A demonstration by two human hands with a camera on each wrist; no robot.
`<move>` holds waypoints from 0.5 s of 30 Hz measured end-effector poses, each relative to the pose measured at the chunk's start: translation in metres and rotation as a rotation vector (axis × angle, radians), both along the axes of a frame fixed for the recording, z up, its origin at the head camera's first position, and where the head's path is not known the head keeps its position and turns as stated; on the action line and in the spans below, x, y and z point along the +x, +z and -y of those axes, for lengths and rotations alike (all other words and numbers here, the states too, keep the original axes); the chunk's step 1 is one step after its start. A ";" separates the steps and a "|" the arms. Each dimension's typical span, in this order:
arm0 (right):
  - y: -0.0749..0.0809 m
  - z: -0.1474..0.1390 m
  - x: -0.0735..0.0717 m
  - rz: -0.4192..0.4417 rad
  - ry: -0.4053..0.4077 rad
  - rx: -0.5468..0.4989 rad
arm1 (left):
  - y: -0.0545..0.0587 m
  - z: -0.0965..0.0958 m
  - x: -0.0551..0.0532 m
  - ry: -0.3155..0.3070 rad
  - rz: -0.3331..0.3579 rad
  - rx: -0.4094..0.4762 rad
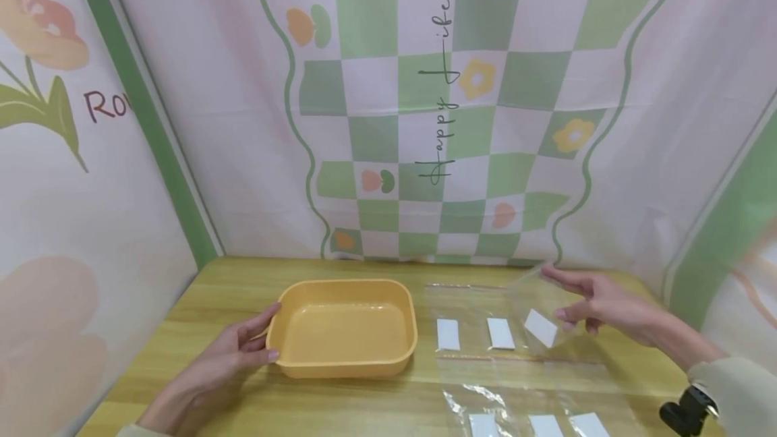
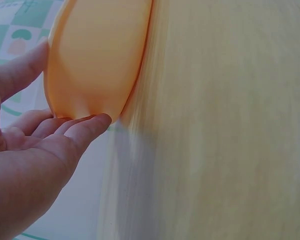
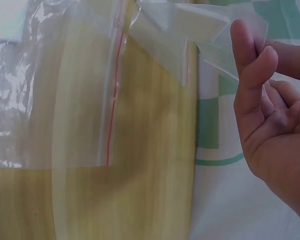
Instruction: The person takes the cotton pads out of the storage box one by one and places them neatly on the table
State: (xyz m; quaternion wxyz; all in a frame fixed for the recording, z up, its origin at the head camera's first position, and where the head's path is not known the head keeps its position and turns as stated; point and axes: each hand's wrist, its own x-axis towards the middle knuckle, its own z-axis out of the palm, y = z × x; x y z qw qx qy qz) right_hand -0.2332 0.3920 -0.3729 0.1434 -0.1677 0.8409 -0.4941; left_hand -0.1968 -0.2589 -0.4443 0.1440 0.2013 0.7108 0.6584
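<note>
At the left end of a yellow plastic tray [image 1: 342, 361], my left hand [image 1: 233, 349] grips the wall. In the left wrist view the left hand's fingers [image 2: 92, 129] bend against the tray's outer side. On the right, my right hand [image 1: 607, 305] pinches the upper corner of a clear zip bag [image 3: 215, 50] between its fingers, lifting that corner. A white rectangular patch [image 1: 540, 328] shows on this bag, tilted. Just left of it are more clear zip bags with white patches [image 1: 448, 334], flat on the table.
A second row of clear zip bags with white patches [image 1: 483, 425] lies nearer the front edge. The wood-grain table [image 1: 237, 282] backs onto a checked green and white cloth [image 1: 419, 174]. A patterned cloth [image 1: 91, 221] closes the left side.
</note>
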 end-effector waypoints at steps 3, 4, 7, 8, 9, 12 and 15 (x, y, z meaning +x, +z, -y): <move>-0.007 -0.006 -0.002 0.007 0.013 0.005 | 0.000 -0.001 0.000 -0.002 0.001 0.000; -0.010 -0.008 -0.002 0.010 0.014 0.012 | 0.000 -0.001 0.000 -0.002 0.001 0.001; -0.015 -0.013 -0.004 0.013 0.020 0.036 | 0.001 -0.001 0.000 0.000 0.002 -0.001; -0.016 -0.015 -0.004 0.012 0.020 0.045 | 0.001 -0.001 0.000 -0.001 0.002 -0.002; -0.017 -0.016 -0.005 0.001 0.026 0.053 | 0.001 -0.001 0.000 -0.001 0.004 -0.003; -0.020 -0.019 -0.006 -0.040 0.048 0.080 | 0.001 -0.001 0.000 -0.003 0.004 -0.004; -0.022 -0.021 -0.007 -0.075 0.046 0.115 | 0.001 -0.001 0.000 -0.006 0.003 -0.003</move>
